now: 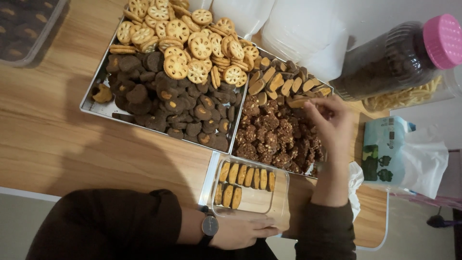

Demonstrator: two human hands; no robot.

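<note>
My left hand (243, 232), with a wristwatch on its wrist, rests against the near edge of a clear plastic box (278, 190) that holds two rows of oblong tan cookies (245, 175). My right hand (332, 120) reaches over the right metal tray (315, 174), fingers pinched at the oblong tan cookies (281, 84) at the tray's far end; whether a cookie is held I cannot tell. Rough dark chocolate cookies (269, 137) fill the near part of that tray.
A left metal tray (98, 110) carries round lattice cookies (192, 43) and dark heart-shaped cookies (168, 103). A pink-lidded jar (399, 58) lies at the right, with a tissue pack (385, 149) and white plastic (298, 29) nearby. A dark container (26, 26) sits top left.
</note>
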